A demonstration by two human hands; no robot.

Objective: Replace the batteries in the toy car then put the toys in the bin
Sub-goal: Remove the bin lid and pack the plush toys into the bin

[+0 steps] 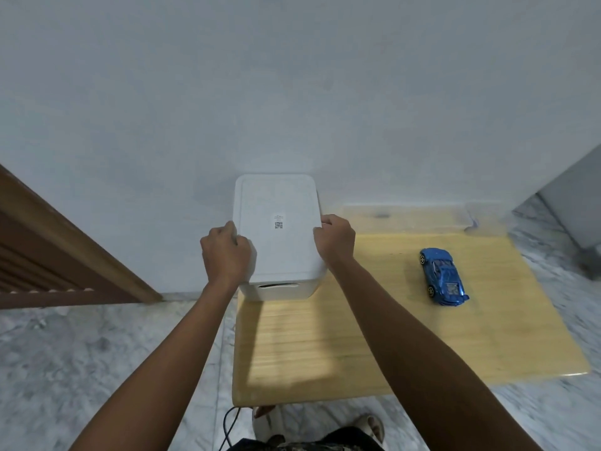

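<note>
A: Both hands on the one white lidded bin (276,236) at the table's (357,346) far left corner: left hand (224,252) clamped on its left edge, right hand (336,239) gripping the right.

B: And one blue toy car (443,276), sitting alone, well right of it.

Low wooden table (374,336), pale yellow slatted top, standing on a grey marbled floor (97,369) against a white wall. Two things lie directly on it. White lidded bin (276,242) at the far left corner, small label on the lid, handle slot in its near side; left hand (224,252) fingers curl on its left lid edge, right hand (335,239) fingers on its right edge. Blue toy car (442,276) sits well apart to the right of the right-hand fingers, on its wheels, angled across the slats.
</note>
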